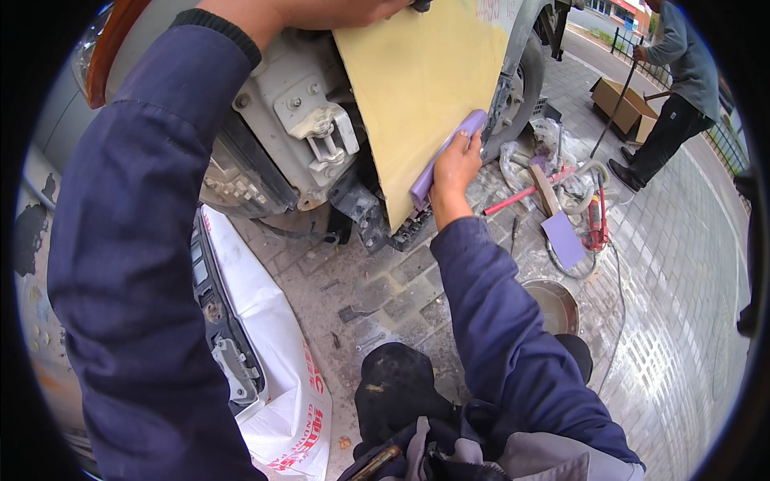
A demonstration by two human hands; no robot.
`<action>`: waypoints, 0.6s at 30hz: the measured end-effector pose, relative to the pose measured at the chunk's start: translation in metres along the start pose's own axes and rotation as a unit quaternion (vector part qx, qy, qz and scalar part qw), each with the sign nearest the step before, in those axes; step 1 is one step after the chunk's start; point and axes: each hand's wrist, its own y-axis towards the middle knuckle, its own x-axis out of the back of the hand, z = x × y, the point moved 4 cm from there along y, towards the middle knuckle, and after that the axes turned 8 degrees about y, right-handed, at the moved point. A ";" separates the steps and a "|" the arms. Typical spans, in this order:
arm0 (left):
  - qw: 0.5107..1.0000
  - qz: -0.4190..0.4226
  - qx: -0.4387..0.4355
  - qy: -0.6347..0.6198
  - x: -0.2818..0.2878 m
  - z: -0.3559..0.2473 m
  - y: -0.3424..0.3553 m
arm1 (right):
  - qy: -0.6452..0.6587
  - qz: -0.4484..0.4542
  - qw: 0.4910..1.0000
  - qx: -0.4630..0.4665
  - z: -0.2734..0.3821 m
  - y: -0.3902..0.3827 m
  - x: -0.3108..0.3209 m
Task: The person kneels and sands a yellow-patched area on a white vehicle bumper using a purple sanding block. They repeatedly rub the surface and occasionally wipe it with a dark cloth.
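Note:
A yellow-coated vehicle body panel stands in front of me, its lower corner pointing down. Against its lower right edge, my right hand is closed around a long purple sanding block. My left hand reaches across the top of the view, close to the panel's upper left edge. The upper border cuts off most of it, and its fingers do not show clearly. Left of the panel, a bare metal hinge is fixed to the grey vehicle body.
On the paving lie a purple sheet, a red-handled tool, a wooden strip and crumpled plastic. A round basin stands beside my right arm. At left, a headlamp unit rests on a white bag. Another person stands far right, holding a pole.

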 end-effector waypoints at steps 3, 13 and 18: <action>1.000 0.006 0.012 -0.009 0.000 0.001 0.001 | 0.021 0.045 0.999 0.000 0.007 -0.020 -0.001; 1.000 0.007 0.000 -0.010 -0.001 0.001 0.001 | 0.048 0.007 0.999 -0.024 0.013 -0.001 0.001; 1.000 -0.003 -0.002 -0.007 -0.001 0.001 0.003 | 0.007 0.097 0.985 0.139 0.027 -0.078 0.000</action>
